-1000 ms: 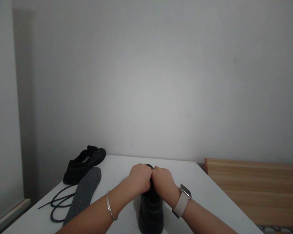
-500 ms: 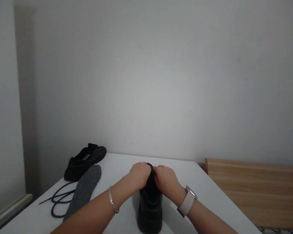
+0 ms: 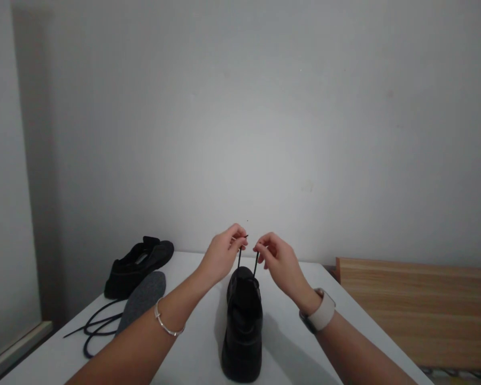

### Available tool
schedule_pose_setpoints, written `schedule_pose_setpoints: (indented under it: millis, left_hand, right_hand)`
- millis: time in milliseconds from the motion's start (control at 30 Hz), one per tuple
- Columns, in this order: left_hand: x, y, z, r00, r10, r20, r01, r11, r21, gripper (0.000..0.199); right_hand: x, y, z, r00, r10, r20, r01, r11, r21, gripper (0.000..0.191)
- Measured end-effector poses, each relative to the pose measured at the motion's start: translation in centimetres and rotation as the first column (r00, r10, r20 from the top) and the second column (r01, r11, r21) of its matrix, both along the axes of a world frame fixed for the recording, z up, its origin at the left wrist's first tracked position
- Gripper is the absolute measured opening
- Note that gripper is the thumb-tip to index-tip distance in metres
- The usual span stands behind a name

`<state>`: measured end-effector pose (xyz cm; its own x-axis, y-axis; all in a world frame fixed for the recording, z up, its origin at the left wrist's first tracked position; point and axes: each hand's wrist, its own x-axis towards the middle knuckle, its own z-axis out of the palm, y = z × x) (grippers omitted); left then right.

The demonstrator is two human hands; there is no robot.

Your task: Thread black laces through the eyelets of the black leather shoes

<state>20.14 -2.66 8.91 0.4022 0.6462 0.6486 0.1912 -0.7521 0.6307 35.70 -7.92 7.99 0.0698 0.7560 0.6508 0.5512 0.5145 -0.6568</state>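
Observation:
A black shoe [image 3: 242, 326] stands upright on the white table, heel toward me and toe pointing at the wall. Above its toe end, my left hand [image 3: 225, 250] pinches one end of a black shoelace [image 3: 239, 259], whose tip sticks out past the fingers. My right hand [image 3: 279, 260] pinches the other strand of lace, to the right. Both strands run up taut from the front of the shoe, apart from each other. The eyelets are too dark to make out.
A second black shoe [image 3: 138, 266] sits at the table's left edge. Beside it are a grey insole [image 3: 144, 297], partly behind my left forearm, and a loose black shoelace [image 3: 92, 327]. A wooden board [image 3: 417, 315] stands right of the white table [image 3: 200, 353]; a wall rises behind.
Both hands have risen from the shoe's opening and moved apart slightly, now drawing two lace strands upward. The shoe's opening has come into view.

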Motion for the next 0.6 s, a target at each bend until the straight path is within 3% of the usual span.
schedule_pose_setpoints:
  millis: [100, 167, 333, 500, 600]
  left_hand:
    - [-0.2, 0.2, 0.4, 0.990, 0.079, 0.118, -0.087, 0.994, 0.061, 0.009]
    - [0.0, 0.2, 0.0, 0.979, 0.081, 0.186, -0.082, 0.997, -0.001, 0.011]
    - [0.8, -0.1, -0.4, 0.939, -0.087, 0.333, 0.189, 0.939, -0.288, 0.021]
    - [1.3, -0.9, -0.2, 0.861, -0.260, 0.436, 0.446, 0.799, -0.404, 0.034]
    - [1.3, -1.1, -0.3, 0.839, -0.292, 0.460, 0.489, 0.775, -0.400, 0.034]
  right_hand:
    - [-0.1, -0.2, 1.1, 0.982, 0.062, -0.181, -0.041, 0.993, 0.114, 0.014]
    - [-0.3, -0.3, 1.0, 0.971, 0.091, -0.223, -0.059, 0.987, 0.149, 0.015]
    - [-0.7, -0.2, 0.4, 0.955, 0.175, -0.240, -0.137, 0.976, 0.168, 0.013]
    - [-1.5, -0.3, 1.4, 0.997, 0.049, -0.058, -0.028, 0.949, 0.315, 0.008]
    - [-1.5, 0.1, 1.3, 0.998, 0.003, -0.060, 0.016, 0.950, 0.313, 0.007]
